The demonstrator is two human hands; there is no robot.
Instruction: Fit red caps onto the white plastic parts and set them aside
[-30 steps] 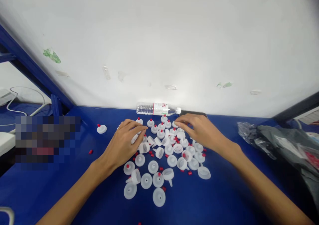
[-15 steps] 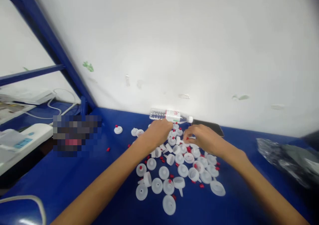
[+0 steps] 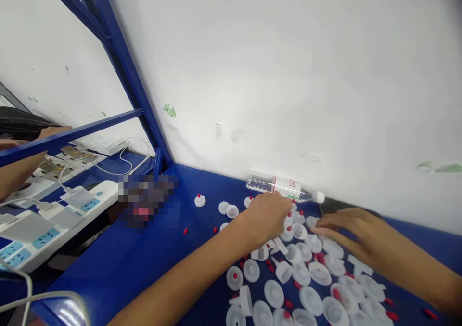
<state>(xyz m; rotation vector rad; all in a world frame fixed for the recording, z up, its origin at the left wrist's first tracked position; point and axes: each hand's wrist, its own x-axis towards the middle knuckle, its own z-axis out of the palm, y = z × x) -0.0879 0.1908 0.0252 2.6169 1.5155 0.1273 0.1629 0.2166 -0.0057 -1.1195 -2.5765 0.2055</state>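
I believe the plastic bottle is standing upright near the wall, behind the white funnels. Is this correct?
Not quite: the plastic bottle is lying on its side, as the head view shows. It is near the wall, behind the white funnels.

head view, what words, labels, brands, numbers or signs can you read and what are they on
Nothing can be read for certain.
Bottle label: red characters and a green patch, too small and blurred to read.
White funnel-shaped pieces: no lettering visible.
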